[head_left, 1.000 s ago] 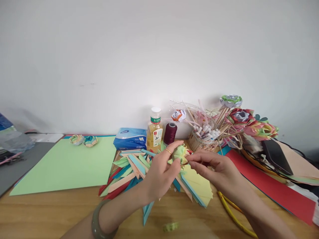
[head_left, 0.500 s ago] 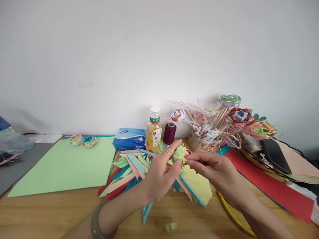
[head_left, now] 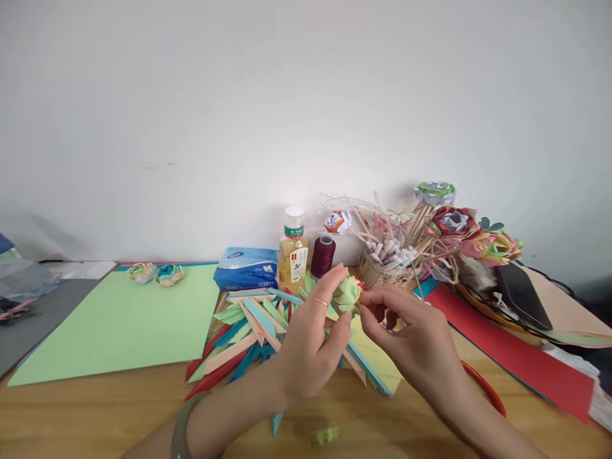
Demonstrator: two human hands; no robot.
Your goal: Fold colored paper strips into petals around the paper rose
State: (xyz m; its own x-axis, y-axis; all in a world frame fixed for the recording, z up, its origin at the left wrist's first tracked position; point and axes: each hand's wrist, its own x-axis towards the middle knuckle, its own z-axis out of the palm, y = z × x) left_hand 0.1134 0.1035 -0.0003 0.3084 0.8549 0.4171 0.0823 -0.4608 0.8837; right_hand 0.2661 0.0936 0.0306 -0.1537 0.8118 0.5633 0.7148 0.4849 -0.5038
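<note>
Flower [head_left: 349,291] in left hand [head_left: 312,341]

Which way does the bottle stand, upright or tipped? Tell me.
Upright: the bottle has its white cap at the top, and its sides run vertically.

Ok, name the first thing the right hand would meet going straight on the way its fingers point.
The right hand would first meet the light green paper flower, which it seems to touch; the left hand appears next, though depth is unclear.
</note>
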